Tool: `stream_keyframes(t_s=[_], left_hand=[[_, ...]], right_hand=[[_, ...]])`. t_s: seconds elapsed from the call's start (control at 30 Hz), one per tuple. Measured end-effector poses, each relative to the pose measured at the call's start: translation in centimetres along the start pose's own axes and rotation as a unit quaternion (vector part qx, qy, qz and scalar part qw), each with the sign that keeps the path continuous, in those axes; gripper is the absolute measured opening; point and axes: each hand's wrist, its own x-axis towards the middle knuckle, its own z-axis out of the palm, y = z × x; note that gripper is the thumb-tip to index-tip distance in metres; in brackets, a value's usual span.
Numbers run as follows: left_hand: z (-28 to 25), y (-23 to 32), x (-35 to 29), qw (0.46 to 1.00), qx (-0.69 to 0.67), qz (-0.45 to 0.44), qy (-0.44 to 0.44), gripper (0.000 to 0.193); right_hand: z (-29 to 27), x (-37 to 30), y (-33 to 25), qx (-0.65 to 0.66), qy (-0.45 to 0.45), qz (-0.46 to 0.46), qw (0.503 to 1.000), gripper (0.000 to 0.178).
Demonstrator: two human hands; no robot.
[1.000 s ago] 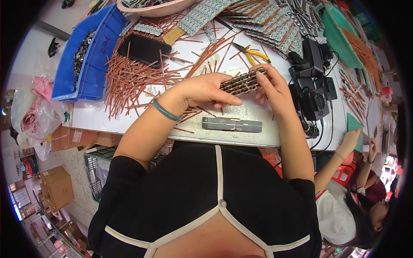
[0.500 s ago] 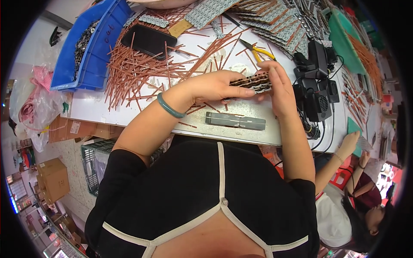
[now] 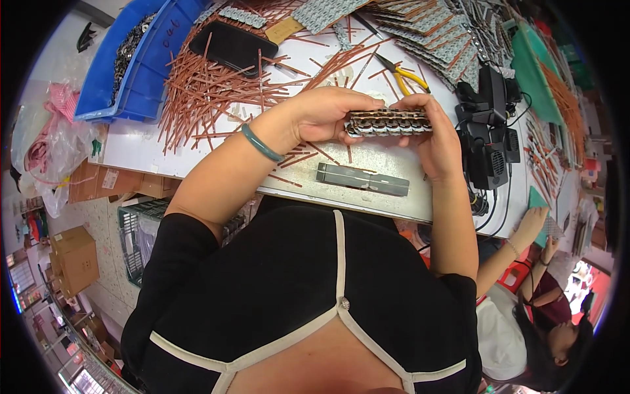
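Between my two hands is a stack of thin metal plates (image 3: pixel 388 125), its long edge toward me showing a row of dark and silvery rounded pieces. My left hand (image 3: pixel 327 113) is closed on the left end, thumb along the top edge. My right hand (image 3: pixel 438 139) grips the right end, its fingers bent over the far side. The stack is raised over the table, nearer the far side of a grey metal block (image 3: pixel 362 179) with a groove along it. Yellow-handled pliers (image 3: pixel 405 77) lie just beyond my right hand.
Loose copper-coloured strips (image 3: pixel 210 102) cover the left of the table, with a black phone (image 3: pixel 231 49) on them. A blue bin (image 3: pixel 147 72) of small dark parts stands far left. Patterned plates (image 3: pixel 433 39) are piled behind. Black adapters with cables (image 3: pixel 482 125) sit right; a co-worker's hand (image 3: pixel 530 226) is beyond.
The stack has turned so its long edge faces me and lies nearly level. Both hands have shifted with it, and my left thumb has moved from its near side to its top.
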Motion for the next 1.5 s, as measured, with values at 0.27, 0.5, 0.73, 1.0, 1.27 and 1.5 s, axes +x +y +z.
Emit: stream_keyframes(t_s=[0.27,0.5,0.73,1.0,1.27,1.5], left_hand=[[0.7,-0.2,-0.5,0.997,0.077,0.025,-0.019,0.029],[0.6,0.5,-0.3,0.999,0.032,-0.010,-0.005,0.023],[0.0,0.5,0.3,0.999,-0.016,0.002,-0.051,0.021],[-1.9,0.5,-0.5,0.987,-0.056,0.147,0.034,0.043],[-0.2,-0.2,0.4,0.954,0.249,0.154,0.061,0.043],[-0.7,0.2,0.5,0.912,0.376,0.158,0.041,0.039]], right_hand=[[0.5,-0.3,0.4,-0.149,0.036,-0.002,0.988,0.027],[0.5,-0.7,-0.5,-0.051,0.024,0.022,0.998,0.030],[-0.4,-0.4,-0.7,0.009,0.005,0.024,1.000,0.025],[-2.3,-1.4,-9.6,-0.122,0.085,-0.049,0.988,0.019],[-20.2,11.9,-14.5,-0.113,0.267,-0.190,0.938,0.030],[-24.7,22.4,-19.3,-0.339,0.504,-0.208,0.767,0.057]])
